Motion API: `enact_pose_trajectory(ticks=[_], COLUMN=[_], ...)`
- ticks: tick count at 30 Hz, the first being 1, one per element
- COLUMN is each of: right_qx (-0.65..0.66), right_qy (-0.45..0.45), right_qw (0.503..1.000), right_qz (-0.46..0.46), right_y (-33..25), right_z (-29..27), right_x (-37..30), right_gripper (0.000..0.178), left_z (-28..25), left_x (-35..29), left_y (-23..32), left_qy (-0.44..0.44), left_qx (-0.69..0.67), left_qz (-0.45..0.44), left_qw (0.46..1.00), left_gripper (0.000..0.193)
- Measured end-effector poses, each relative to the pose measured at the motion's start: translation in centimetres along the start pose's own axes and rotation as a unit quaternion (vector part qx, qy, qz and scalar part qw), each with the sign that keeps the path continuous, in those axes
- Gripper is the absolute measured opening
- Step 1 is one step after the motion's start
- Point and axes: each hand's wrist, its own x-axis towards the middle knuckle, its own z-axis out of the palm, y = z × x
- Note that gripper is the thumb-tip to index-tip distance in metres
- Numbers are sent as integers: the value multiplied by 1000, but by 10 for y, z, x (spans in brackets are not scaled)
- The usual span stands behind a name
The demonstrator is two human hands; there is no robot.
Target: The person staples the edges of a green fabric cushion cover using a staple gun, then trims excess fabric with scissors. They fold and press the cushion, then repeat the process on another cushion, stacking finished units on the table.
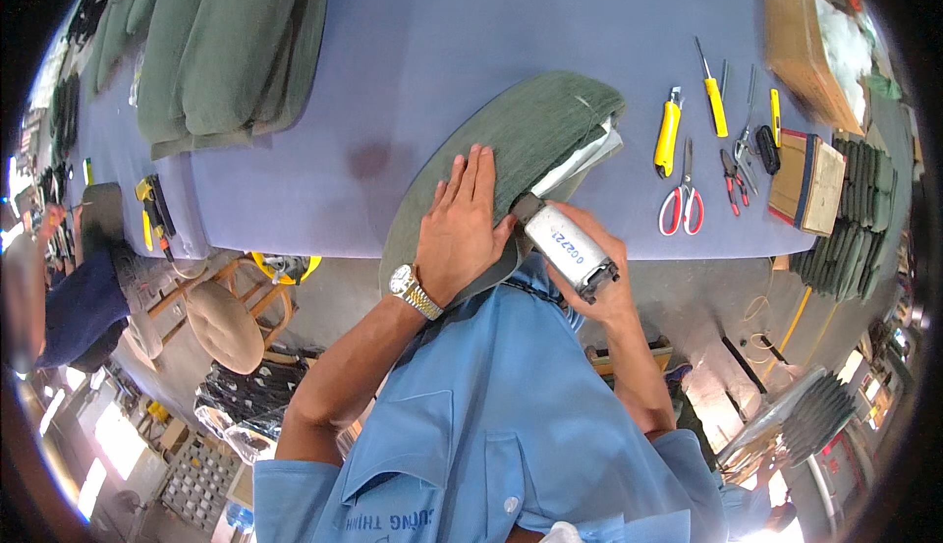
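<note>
A curved, green fabric-covered cushion (535,130) lies at the table's near edge, partly overhanging it toward me. White lining or padding (580,158) shows along its open edge at the right. My left hand (460,219) rests flat on the green cover with its fingers stretched out. In my right hand (611,268) is a silver staple gun (568,246). Its dark nose is at the cushion's near edge, close to my left thumb; whether it presses on the fabric I cannot tell.
On the blue-grey table (393,42), several green covered cushions (241,42) lie far left. Right of my work are a yellow cutter (669,130), red-handled scissors (682,204), a yellow-handled screwdriver (713,106) and pliers (733,181). A cardboard box (801,47) stands far right.
</note>
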Motion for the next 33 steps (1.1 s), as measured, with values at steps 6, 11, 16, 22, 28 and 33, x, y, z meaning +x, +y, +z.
enact_pose_trajectory(ticks=[6, 11, 16, 22, 28, 33], right_qx=[11, 15, 10, 0, 6, 21], right_qy=[-13, -46, -37, -1, -16, -28], right_qw=[1000, 999, 998, 1000, 1000, 998], right_qz=[-16, 17, 45, -12, -6, 58], right_y=[-4, -16, -14, -8, -10, -22], right_z=[-1, -3, 4, 10, 8, 9], right_x=[-7, -2, 0, -10, -15, -7], right_gripper=[64, 62, 60, 61, 60, 55], left_z=[-1, 3, -1, 0, -1, 8], left_x=[-1, -3, 1, -3, -3, -2], left_y=[-4, 0, 0, -3, -1, 3], left_qy=[-8, -21, -23, -9, -11, 0], left_qx=[6, 9, 1, 0, -5, 7], left_qz=[19, -5, -13, 4, 6, -17], left_qw=[1000, 1000, 1000, 1000, 1000, 1000], left_gripper=[87, 89, 91, 89, 90, 86])
